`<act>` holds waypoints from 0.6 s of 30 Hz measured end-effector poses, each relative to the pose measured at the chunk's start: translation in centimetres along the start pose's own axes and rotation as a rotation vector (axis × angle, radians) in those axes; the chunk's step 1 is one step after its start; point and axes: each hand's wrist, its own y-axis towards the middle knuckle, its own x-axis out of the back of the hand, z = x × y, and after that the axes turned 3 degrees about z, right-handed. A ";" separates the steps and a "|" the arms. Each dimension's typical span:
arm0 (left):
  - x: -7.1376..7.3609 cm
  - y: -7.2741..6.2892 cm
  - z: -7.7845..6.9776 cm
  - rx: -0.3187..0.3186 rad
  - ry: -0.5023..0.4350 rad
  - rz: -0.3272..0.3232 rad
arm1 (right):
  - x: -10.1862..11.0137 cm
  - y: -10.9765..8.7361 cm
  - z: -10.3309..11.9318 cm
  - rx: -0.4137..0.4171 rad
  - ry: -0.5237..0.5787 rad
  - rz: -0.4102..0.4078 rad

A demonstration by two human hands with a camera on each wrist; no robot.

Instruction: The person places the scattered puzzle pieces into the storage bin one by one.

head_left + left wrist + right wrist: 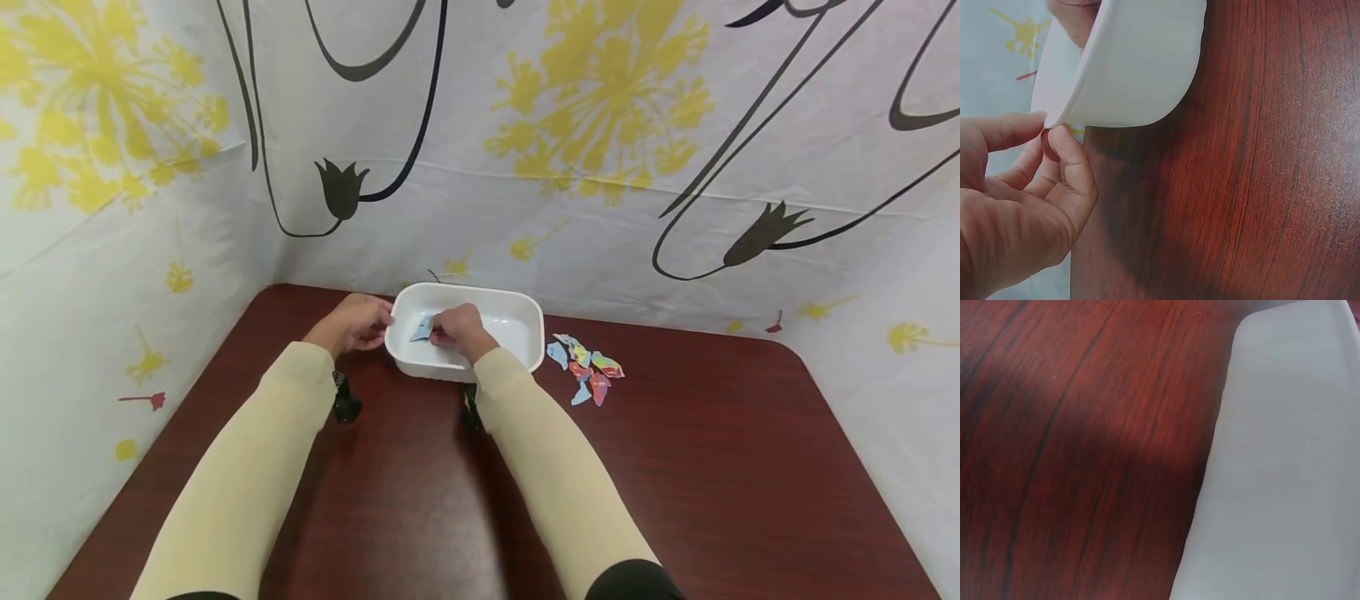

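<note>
A white plastic tub (528, 354) stands near the table's far edge. My left hand (360, 321) pinches its left rim between thumb and forefinger, as the left wrist view shows close up. Inside the tub, the fingers of my right hand (459, 327) are curled, and a thin, irregular light-blue piece (422, 328) sticks out to their left. They appear to pinch its edge; the fingertips are partly hidden. In the right wrist view only the tub's outer wall (1279, 462) shows, with no hand.
Several thin, jagged pieces (600, 387) in blue, yellow, red and pink lie just right of the tub on the dark red wooden table (712, 467). A white cloth (465, 217) with flower prints hangs behind and at both sides. Black devices are strapped at both wrists.
</note>
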 end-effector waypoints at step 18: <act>-0.1 0.2 -0.2 0.001 -0.004 -0.003 | -0.2 -0.4 0.9 0.014 -0.013 0.121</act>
